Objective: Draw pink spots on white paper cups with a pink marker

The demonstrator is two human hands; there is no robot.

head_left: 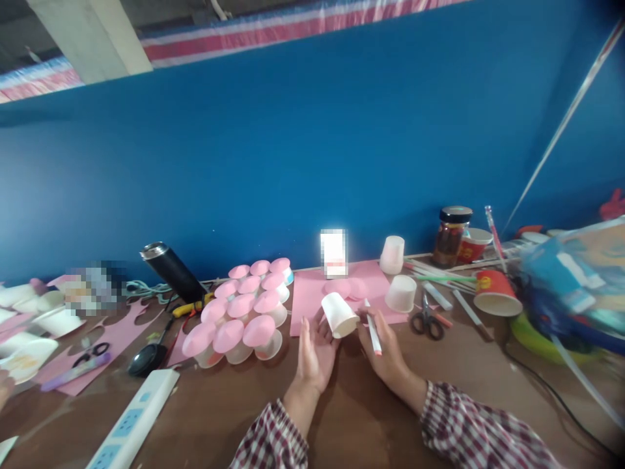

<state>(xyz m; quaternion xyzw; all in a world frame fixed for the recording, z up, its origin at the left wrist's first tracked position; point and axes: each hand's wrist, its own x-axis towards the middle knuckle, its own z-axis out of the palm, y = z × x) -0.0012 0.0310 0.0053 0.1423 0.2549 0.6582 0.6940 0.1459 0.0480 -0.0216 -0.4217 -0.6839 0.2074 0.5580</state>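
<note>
Brown table (351, 417) against a blue wall (312, 150).
Pink-topped cups (244, 309) left of centre; black flask (172, 270) far left; power strip (134, 420) near left; scissors (427, 320), jar (450, 236) and red cup (494, 293) right.

Bare table (351, 404) nearside; pink-topped cups (241, 312) crowd left.

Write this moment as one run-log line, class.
left hand: holds paper cup | right hand: holds marker | nearby: pink sheet, scissors

Two bare hands, left hand (312, 355), right hand (385, 348), no rings or watch visible, forearms bare to mid-length, long sleeves pushed back, checked fabric in dark red, white and grey, cuffs loose, slightly rumpled
</note>
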